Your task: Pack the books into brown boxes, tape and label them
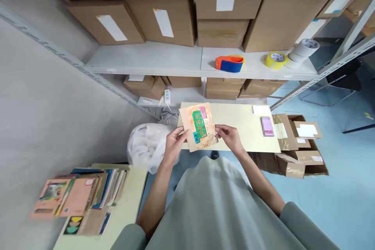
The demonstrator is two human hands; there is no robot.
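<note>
Between both hands I hold a thin booklet (pixel 211 131) with a pale orange cover, a green panel with red characters, and pink and blue patches. My left hand (pixel 175 143) pinches its left edge, thumb on the front. At the right edge, my right hand (pixel 230 136) grips it between thumb and fingers. The booklet is tilted, over the near part of a pale yellow table (pixel 231 119). Its back side is hidden from me.
A pile of books and booklets (pixel 99 187) lies on a side table (pixel 137 179) at lower left. Beside it sits a white plastic bag (pixel 149 144). Shelves ahead hold cardboard boxes (pixel 164 15), a tape dispenser (pixel 230 63) and tape rolls (pixel 275 59). Cardboard boxes (pixel 295 156) stand on the right floor.
</note>
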